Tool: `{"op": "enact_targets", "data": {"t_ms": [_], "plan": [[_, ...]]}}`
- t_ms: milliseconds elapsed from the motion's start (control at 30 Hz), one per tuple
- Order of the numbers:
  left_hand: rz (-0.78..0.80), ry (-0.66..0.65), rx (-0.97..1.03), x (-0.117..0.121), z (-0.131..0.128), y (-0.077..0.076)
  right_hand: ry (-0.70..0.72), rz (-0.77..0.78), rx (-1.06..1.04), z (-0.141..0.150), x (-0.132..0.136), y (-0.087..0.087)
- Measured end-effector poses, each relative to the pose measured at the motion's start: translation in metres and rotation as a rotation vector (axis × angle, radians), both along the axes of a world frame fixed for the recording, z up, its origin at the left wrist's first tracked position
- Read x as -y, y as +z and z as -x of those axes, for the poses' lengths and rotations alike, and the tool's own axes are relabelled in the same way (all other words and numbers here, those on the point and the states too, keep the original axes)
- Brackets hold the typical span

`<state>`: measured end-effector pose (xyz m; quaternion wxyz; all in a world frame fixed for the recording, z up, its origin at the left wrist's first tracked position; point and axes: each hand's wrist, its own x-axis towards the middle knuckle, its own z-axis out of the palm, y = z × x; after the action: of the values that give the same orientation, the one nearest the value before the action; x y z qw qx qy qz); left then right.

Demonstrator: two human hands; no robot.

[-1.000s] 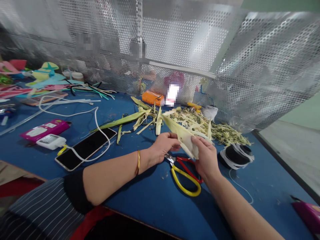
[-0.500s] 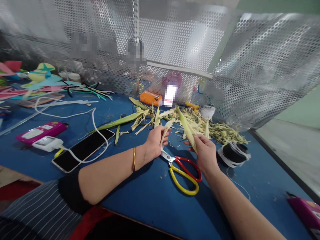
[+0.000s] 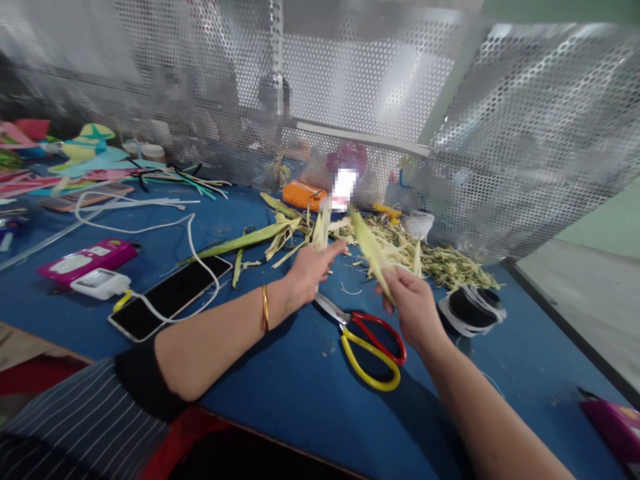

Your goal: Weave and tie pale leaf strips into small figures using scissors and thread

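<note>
Husk leaf pinched in right hand

Right fingers clamp its lower end above a blue table. Left hand meets a pale strip; whether its fingers grip is unclear. Red-and-yellow-handled scissors lie between the forearms.

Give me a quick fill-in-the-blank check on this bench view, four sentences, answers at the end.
The right hand holds a pale leaf over the ____ tabletop.
The scissors have one yellow handle loop and one ____ loop.
The black cylinder is wound with ____ cord.
The bangle is on the ____ wrist.

Answers: blue; red; white; left.
</note>
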<state>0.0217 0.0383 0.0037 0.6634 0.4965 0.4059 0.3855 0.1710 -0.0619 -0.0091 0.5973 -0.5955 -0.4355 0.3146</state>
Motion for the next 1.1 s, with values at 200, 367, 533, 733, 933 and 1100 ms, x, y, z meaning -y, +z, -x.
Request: {"op": "enact_targets", "data": {"t_ms": [200, 367, 533, 733, 933, 1100], "plan": [[-0.393, 0.300, -0.337, -0.055, 0.027, 0.008, -0.372, -0.085, -0.092, -0.029, -0.007, 0.000], [-0.762, 0.189, -0.957, -0.072, 0.033, -0.012, -0.399, -0.021, -0.085, -0.031, -0.012, -0.009], [-0.820, 0.105, -1.051, -0.071, 0.029, -0.027, -0.348, -0.001, -0.069, -0.028, -0.015, -0.015], [-0.713, 0.179, -0.896, -0.077, 0.032, -0.025, -0.093, -0.022, -0.064, -0.022, -0.016, -0.021], [-0.534, 0.443, -0.566, -0.074, 0.028, -0.018, -0.194, 0.144, 0.767, -0.029, -0.009, -0.017], [-0.240, 0.255, -0.178, -0.041, 0.014, 0.000, -0.521, 0.321, 1.459, -0.050, -0.002, -0.009]]}}
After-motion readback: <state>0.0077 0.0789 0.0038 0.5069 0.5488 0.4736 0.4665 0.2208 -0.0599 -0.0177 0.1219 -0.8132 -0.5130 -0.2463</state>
